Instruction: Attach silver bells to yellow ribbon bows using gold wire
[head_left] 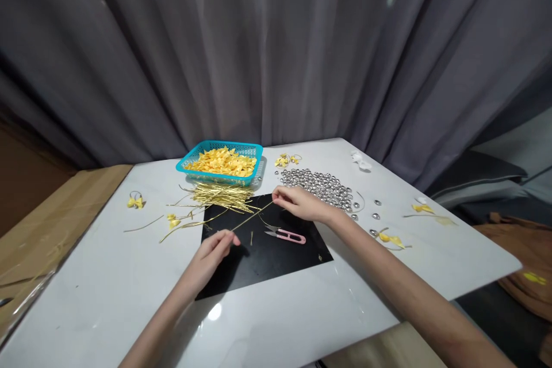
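Note:
A thin gold cord (253, 216) is stretched between my two hands above a black mat (263, 267). My left hand (218, 244) pinches its near left end, and my right hand (293, 201) pinches the far right end. Below my right hand, pink thread snips (287, 235) lie on the mat, blades pointing left. A short snippet of gold cord (252, 238) rests near my left fingertips. Behind the mat is a loose pile of gold cords (219, 196), partly overlapping its edge.
A turquoise basket (215, 177) of yellow ribbon bows (222, 161) stands at the back. Silver bells or beads (319, 187) are heaped right of it. Bows with cords (135, 201) lie at both sides of the white table (164, 276). A cardboard box (56, 213) adjoins the left.

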Available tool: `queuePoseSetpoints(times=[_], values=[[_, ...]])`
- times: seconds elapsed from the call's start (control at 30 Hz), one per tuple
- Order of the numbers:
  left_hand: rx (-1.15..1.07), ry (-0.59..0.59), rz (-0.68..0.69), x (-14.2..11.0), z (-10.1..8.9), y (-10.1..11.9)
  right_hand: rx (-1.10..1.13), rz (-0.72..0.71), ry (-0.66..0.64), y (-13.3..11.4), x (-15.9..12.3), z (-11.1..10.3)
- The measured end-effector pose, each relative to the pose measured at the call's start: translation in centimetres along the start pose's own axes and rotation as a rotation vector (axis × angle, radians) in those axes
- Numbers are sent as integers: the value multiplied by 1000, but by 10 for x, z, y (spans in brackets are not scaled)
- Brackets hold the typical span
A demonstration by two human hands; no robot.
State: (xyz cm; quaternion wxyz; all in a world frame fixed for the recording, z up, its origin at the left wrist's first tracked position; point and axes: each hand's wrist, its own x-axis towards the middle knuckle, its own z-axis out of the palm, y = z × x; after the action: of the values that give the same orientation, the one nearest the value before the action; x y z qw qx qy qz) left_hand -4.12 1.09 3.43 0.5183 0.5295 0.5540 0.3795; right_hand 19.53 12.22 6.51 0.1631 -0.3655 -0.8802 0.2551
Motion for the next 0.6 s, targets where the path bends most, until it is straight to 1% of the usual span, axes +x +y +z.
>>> queuePoseSetpoints(times=[0.1, 0.17, 0.2, 0.27, 0.33, 0.37, 0.43, 0.53, 0.6], values=[[-8, 122, -3, -13, -17, -2, -1, 40, -5, 11, -3, 2], [-71, 212, 37, -18, -22, -2, 0, 56, -28, 13, -5, 7], [-137, 249, 79, -19, -23, -1, 0, 60, -43, 12, -7, 10], [-337, 291, 174, -17, -21, 3, 3, 60, -77, 7, -10, 19], [-592, 300, 230, -13, -15, 10, 13, 54, -108, -2, -14, 28], [-713, 294, 232, -11, -12, 14, 20, 48, -122, -7, -16, 32], [-877, 291, 237, -6, -6, 23, 39, 32, -154, -17, -21, 38], [-894, 266, 246, 0, 0, 32, 90, -3, -196, -33, -24, 38], [-865, 230, 220, 2, 3, 35, 140, -13, -168, -43, -20, 32]])
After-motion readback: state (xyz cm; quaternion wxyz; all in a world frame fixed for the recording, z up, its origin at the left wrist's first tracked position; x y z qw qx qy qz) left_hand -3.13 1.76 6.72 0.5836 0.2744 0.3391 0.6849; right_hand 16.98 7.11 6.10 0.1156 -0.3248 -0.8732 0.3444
